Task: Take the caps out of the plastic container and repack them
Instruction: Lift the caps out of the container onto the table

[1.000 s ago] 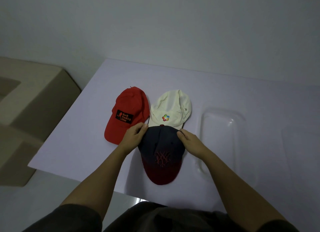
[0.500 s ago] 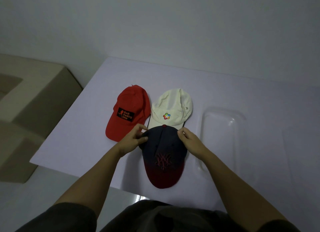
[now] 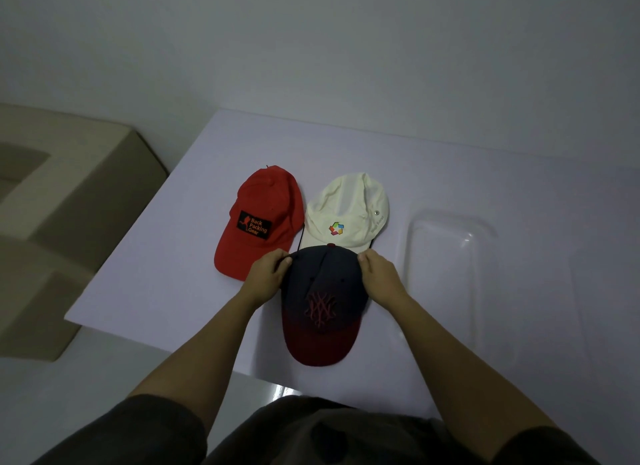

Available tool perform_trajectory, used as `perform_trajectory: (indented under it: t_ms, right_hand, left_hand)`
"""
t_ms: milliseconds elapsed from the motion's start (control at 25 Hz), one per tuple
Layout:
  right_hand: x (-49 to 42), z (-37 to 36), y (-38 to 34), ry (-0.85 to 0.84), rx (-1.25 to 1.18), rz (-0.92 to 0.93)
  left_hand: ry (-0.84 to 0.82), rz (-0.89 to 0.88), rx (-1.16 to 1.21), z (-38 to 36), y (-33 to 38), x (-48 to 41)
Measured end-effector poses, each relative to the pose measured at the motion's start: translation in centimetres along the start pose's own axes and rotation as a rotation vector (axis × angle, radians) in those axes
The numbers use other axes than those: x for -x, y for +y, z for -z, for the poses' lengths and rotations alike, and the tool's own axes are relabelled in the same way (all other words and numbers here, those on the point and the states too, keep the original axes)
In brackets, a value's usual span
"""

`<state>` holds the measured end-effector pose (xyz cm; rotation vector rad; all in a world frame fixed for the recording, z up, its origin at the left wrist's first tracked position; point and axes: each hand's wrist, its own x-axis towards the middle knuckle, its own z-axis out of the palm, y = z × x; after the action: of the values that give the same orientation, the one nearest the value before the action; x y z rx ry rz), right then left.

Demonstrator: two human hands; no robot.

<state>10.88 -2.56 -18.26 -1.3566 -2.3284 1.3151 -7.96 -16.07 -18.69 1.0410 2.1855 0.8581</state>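
Red fabric cap and cream fabric cap lie on the white desk. My left hand and right hand, fingers curled, pinch the navy, red-brimmed cap by its crown. I'd flatten it evenly, then load the clear plastic container on the right.

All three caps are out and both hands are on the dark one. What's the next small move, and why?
Probably lift the navy cap and carry it right into the clear container. The left hand and right hand pinch its rear edge, the container lies empty beside it, and the red cap and cream cap lie untouched behind.
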Motion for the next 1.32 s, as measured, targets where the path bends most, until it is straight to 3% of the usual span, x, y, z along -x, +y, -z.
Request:
perform_trajectory:
  t_ms: [320, 600, 720, 1120, 1320]
  right_hand:
    - [1.5, -2.6, 1.4, 0.048, -0.324, -0.381]
    - [0.6, -1.8, 1.5, -0.008, -0.157, -0.079]
    - [0.9, -0.5, 0.8, -0.113, -0.148, 0.022]
    - [0.4, 1.2, -0.5, -0.316, -0.162, 0.103]
    - [-0.2, 1.1, -1.3, -0.390, -0.092, 0.112]
  left_hand:
    - [-0.012, 0.264, 0.327, -1.4, -1.8, 1.5]
    - [-0.064, 0.161, 0.206, -0.7, -1.8, 1.1]
    - [-0.095, 0.100, 0.224, 0.5, -0.7, 0.9]
    - [-0.298, 0.004, 0.260, 2.1, 1.4, -0.1]
    - [-0.386, 0.056, 0.379, 2.2, 2.7, -0.6]
